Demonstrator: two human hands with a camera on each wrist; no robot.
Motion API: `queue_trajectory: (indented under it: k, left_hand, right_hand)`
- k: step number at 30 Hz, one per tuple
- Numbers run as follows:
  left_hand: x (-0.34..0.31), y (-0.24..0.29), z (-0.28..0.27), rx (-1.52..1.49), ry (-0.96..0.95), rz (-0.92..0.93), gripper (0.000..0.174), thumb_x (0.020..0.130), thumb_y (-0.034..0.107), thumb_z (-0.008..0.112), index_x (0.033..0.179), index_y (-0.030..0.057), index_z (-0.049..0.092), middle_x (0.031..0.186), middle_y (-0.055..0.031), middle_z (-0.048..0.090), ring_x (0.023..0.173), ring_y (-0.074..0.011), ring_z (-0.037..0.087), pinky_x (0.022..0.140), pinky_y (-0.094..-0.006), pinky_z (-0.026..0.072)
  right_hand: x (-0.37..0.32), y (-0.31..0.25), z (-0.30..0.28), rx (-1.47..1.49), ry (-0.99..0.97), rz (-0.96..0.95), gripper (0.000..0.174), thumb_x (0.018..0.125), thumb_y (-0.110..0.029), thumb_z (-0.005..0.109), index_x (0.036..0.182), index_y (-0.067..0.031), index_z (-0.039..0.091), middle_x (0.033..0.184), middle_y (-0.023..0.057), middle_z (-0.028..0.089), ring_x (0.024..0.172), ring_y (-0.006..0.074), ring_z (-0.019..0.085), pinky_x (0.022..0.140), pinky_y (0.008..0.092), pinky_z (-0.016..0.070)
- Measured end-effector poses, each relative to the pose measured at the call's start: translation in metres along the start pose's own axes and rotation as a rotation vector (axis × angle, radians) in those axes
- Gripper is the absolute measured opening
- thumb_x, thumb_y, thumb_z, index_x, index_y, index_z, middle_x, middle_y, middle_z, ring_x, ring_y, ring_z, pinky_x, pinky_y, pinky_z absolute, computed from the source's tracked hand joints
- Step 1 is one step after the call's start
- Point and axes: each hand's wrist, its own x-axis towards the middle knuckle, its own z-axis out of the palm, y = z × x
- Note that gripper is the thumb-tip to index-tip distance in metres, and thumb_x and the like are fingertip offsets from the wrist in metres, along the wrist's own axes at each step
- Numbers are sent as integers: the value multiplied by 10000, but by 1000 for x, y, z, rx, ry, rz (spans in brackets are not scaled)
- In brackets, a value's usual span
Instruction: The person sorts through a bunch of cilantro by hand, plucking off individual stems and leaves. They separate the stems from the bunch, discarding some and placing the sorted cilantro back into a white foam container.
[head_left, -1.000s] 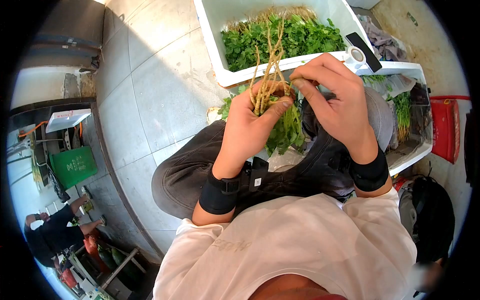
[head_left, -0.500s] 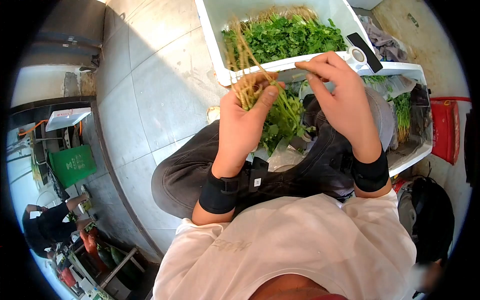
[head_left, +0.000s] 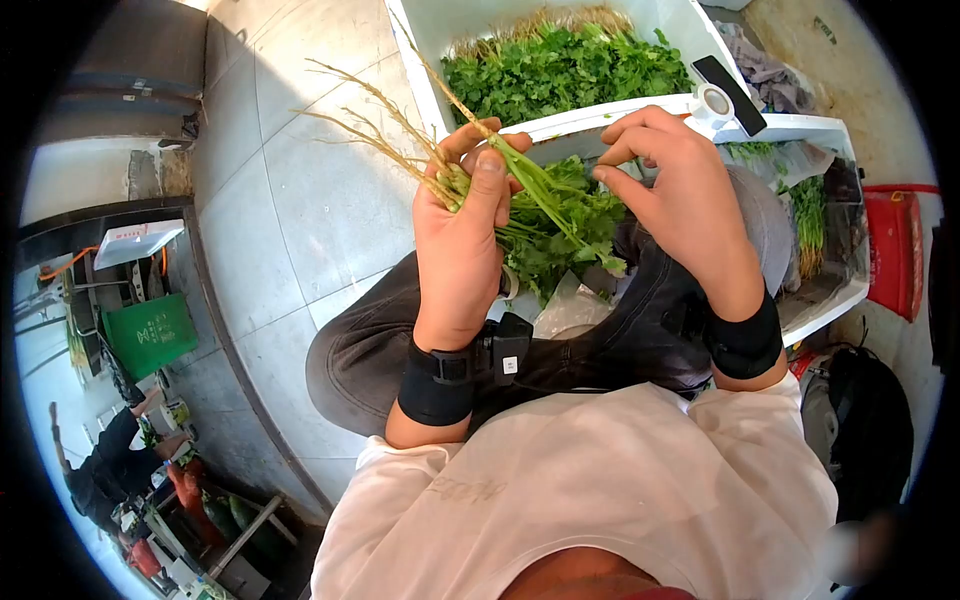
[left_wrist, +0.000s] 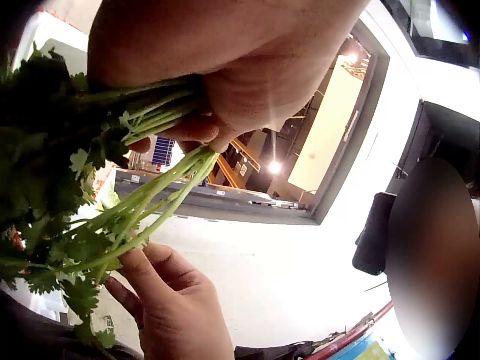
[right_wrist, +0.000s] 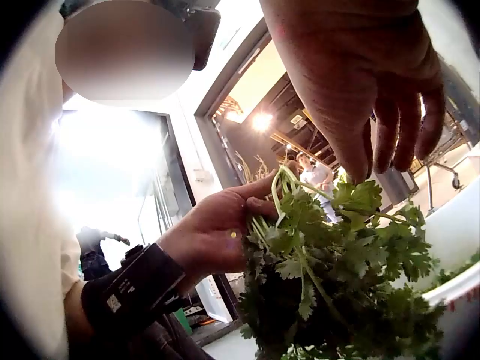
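My left hand (head_left: 455, 240) grips a bunch of cilantro (head_left: 565, 215) by the lower stems, thumb pressed over them. Pale thin roots (head_left: 385, 140) stick out past the fingers to the upper left, and the leaves hang to the right above my lap. One stalk (head_left: 520, 165) lies apart from the others across the fingertips, its long root pointing up. Just right of the leaves is my right hand (head_left: 690, 190), fingers loosely bent with a gap to the thumb. In the right wrist view its fingers (right_wrist: 386, 139) hang close over the leaves, holding nothing.
Ahead stands a white foam box (head_left: 565, 128) filled with cilantro (head_left: 570, 75). A phone (head_left: 728, 95) and a white round object (head_left: 710, 105) lie on its rim. Another foam box (head_left: 835, 310) with greens is at the right. Clear plastic (head_left: 575, 308) lies in my lap.
My left hand has moved left and tipped the bunch, so its roots swing from upright to the upper left. My right hand has come away from the stems and its fingers have parted.
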Motion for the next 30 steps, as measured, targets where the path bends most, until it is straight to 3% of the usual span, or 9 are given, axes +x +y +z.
queue_trajectory:
  k: [3, 6, 8, 11, 17, 23, 30]
  left_hand:
    - [0, 0, 1, -20, -1, 5, 332, 1033, 185, 617, 1306, 7, 554, 1114, -101, 710, 684, -23, 445, 642, -173, 396]
    - [-1, 2, 2, -41, -10, 4, 338, 1034, 179, 615, 1315, 4, 546, 1112, -107, 710, 678, -25, 435, 651, -176, 397]
    - [-1, 1, 1, -63, -20, 2, 344, 1034, 175, 614, 1321, 1, 539, 1113, -110, 711, 676, -26, 431, 656, -179, 400]
    - [-1, -1, 1, -85, -16, -4, 360, 1033, 172, 614, 1335, -1, 522, 1123, -123, 708, 673, -30, 425, 657, -187, 401]
    - [-1, -3, 1, -141, -34, -6, 351, 1032, 158, 614, 1330, 4, 510, 1145, -141, 698, 686, -36, 436, 663, -199, 412]
    - [-3, -4, 4, -107, -63, -15, 347, 1028, 140, 618, 1334, 20, 508, 1146, -109, 692, 714, -44, 473, 700, -203, 449]
    - [-4, -4, 3, -90, -91, -39, 339, 1026, 120, 612, 1333, 21, 508, 1142, -92, 693, 730, -43, 504, 747, -216, 484]
  right_hand:
    - [1, -3, -3, 17, 3, -39, 122, 812, -60, 757, 908, -23, 691, 960, 124, 660, 903, 321, 654, 775, 400, 513]
    - [2, -5, -1, 97, -7, 39, 168, 852, -38, 713, 1015, -20, 677, 966, 141, 675, 903, 325, 668, 776, 394, 521]
    - [2, 6, 7, 197, 52, -32, 232, 946, -9, 622, 1177, -2, 644, 1066, 107, 723, 947, 206, 696, 817, 317, 535]
    - [1, -2, 4, 320, -47, 2, 250, 981, -2, 559, 1216, 20, 642, 1075, 120, 734, 984, 192, 697, 869, 315, 535]
    - [0, -11, 2, 419, -235, -114, 262, 955, -52, 634, 1204, 27, 652, 1039, 141, 734, 970, 200, 702, 823, 304, 530]
    - [0, -13, 4, 485, -236, -41, 248, 930, -73, 685, 1151, 34, 656, 891, 91, 674, 819, 159, 632, 759, 296, 516]
    - [0, -13, 4, 462, -211, -1, 177, 944, -65, 670, 1081, 46, 659, 864, 74, 633, 766, 139, 587, 709, 285, 504]
